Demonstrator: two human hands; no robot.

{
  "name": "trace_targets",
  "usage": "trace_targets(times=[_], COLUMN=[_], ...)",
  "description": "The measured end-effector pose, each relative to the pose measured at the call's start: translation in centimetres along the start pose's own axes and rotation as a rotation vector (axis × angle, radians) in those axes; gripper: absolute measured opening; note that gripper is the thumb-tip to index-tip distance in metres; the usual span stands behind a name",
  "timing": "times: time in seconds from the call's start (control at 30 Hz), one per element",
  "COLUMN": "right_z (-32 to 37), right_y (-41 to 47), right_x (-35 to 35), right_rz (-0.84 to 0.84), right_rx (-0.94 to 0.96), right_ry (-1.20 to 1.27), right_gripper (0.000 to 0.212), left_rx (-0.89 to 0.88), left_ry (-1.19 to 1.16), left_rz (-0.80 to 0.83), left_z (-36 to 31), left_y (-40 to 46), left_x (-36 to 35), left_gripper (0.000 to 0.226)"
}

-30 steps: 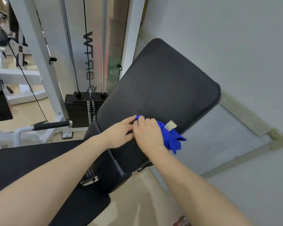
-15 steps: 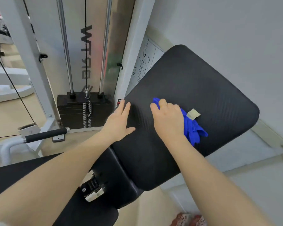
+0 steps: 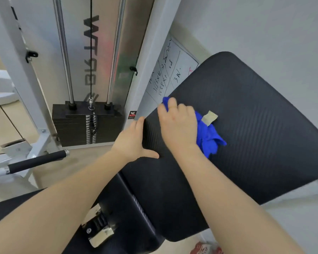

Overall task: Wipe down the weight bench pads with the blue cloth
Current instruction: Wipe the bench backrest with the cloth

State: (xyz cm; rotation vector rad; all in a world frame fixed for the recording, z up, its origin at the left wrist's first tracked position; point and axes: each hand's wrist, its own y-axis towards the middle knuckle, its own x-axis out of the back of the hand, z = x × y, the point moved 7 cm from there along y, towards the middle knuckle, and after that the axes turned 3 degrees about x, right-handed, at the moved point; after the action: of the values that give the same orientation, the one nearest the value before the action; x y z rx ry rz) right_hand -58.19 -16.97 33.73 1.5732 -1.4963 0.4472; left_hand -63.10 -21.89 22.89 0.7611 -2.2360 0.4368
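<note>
While flat: right hand (image 3: 178, 125) atop cloth (image 3: 208, 136)

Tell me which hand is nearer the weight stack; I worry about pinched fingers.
The left. The left hand rests on the pad's edge, beside the weight stack. The right hand presses the blue cloth farther onto the pad.
</note>
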Motion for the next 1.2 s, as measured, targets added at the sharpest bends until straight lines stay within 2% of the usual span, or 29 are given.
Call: trace_targets(times=[0.07, 0.13, 0.17, 0.2, 0.27, 0.33, 0.4, 0.43, 0.57, 0.63, 0.7, 0.8, 0.87, 0.93, 1.0, 1.1, 1.2], right_z=[3.5, 4.5, 3.5, 1.8, -2.9, -4.9, -3.8, -2.3, 5.9, 5.9, 2.4, -5.5, -6.4, -4.5, -2.2, 1.3, 3.8], right_y=[-1.2, -1.3, -0.5, 1.0, 4.1, 5.6, 5.7, 5.4, 2.2, 2.6, 4.5, 7.2, 6.9, 5.6, 4.1, 1.4, -1.7], right_x=[-1.1, -2.0, -1.6, -0.6, 2.1, 1.8, 1.4, 1.2, -2.2, -1.8, -0.6, 2.4, 2.3, 1.6, 0.4, -0.8, -1.1], right_rz=[0.084, 0.260, 0.262, 0.185, -0.008, 0.008, 0.052, 0.071, 0.374, 0.382, 0.330, 0.048, 0.015, 0.007, 0.008, 0.098, 0.256], right_rx=[0.161, 0.338, 0.347, 0.278, 0.019, -0.138, -0.174, -0.163, 0.072, 0.169, 0.176, -0.063, -0.137, -0.141, -0.105, 0.005, 0.246], right_ry=[0.022, 0.030, -0.011, -0.034, -0.049, -0.027, -0.037, -0.005, 0.137, 0.119, 0.012, -0.087, -0.149, -0.122, -0.045, 0.018, 0.000], right_gripper=[0.021, 0.037, 0.035, 0.029, 0.020, 0.021, 0.015, 0.013, 0.020, 0.022, 0.025, 0.016, 0.012, 0.014, 0.012, 0.016, 0.021], left_rx=[-0.046, -0.053, -0.040, -0.024, 0.002, 0.019, 0.021, 0.021, 0.029, 0.031, 0.019, 0.032, 0.043, 0.041, 0.041, 0.046, 0.044], left_ry=[-0.066, -0.096, -0.097, -0.069, 0.023, 0.049, 0.021, -0.009, -0.069, -0.121, -0.156, -0.139, -0.147, -0.169, -0.194, -0.217, -0.206], left_rz=[0.026, 0.053, 0.060, 0.062, 0.080, 0.093, 0.095, 0.100, 0.080, 0.057, 0.066, 0.094, 0.092, 0.092, 0.084, 0.055, 0.003], left_z=[0.3, 0.4, 0.5, 0.5, 0.5, 0.2, 0.2, 0.3, 1.3, 1.7, 1.6, 1.5, 1.6, 1.5, 1.5, 1.8, 2.0], left_y=[0.3, 0.2, 0.3, 0.3, 0.3, 0.2, 0.3, 0.3, 0.1, 0.0, -0.2, -0.4, -0.4, -0.5, -0.4, -0.3, -0.7], left_x=[-0.2, -0.2, -0.3, -0.1, -0.1, 0.0, 0.3, 0.3, 0.4, 0.5, 0.4, 0.3, 0.2, 0.1, -0.1, -0.4, -0.7], left_gripper=[0.117, 0.115, 0.118, 0.119, 0.119, 0.119, 0.116, 0.114, 0.082, 0.081, 0.089, 0.092, 0.090, 0.091, 0.092, 0.093, 0.093])
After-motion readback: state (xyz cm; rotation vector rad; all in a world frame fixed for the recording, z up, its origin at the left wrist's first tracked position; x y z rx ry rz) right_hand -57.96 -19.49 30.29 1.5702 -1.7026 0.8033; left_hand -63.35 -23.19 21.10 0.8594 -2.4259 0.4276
